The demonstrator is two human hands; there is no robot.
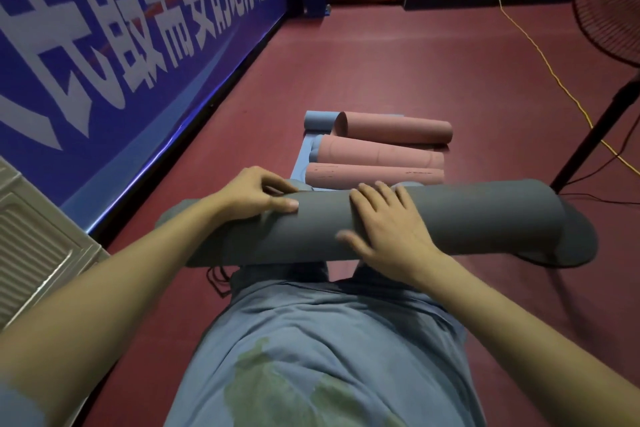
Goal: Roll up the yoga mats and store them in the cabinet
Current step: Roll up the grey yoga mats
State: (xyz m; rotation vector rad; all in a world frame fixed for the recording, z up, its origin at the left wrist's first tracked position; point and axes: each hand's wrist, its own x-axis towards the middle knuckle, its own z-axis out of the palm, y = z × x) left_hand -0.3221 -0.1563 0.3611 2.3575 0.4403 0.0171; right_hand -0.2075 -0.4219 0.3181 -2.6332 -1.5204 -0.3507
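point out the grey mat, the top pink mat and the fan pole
grey mat (467, 218): head view, bare middle of the roll
top pink mat (398, 130): head view, side of the roll
fan pole (595, 130): head view, mid shaft

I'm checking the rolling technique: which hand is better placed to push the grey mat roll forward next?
Probably the right hand: it lies flat over the top of the grey foam yoga mat roll, near its middle. The left hand sits near the roll's left end, fingertips on its edge, so it suits steadying more.
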